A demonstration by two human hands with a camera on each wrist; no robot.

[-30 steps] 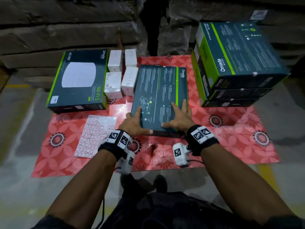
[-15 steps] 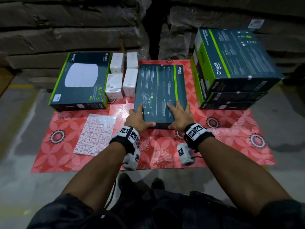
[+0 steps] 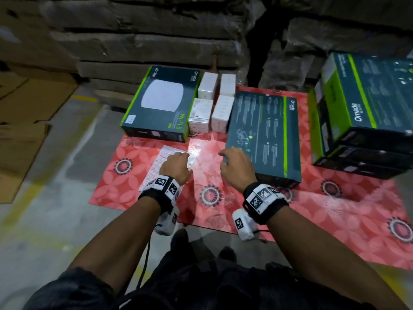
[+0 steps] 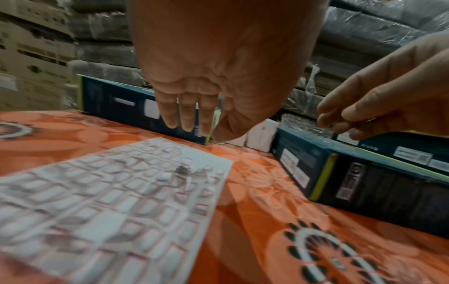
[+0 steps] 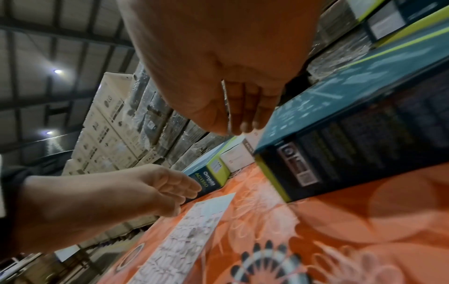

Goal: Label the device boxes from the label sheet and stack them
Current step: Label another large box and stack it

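Your left hand, grip loose and empty, hovers over the label sheet, its long axis running twelve-to-six; your right hand, also empty, sits at three o'clock.

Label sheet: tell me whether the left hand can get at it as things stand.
Probably yes. The left hand hangs right over the label sheet, fingers loosely extended and holding nothing. The sheet lies flat on the red mat with nothing on top; the nearest box sits off to the side.
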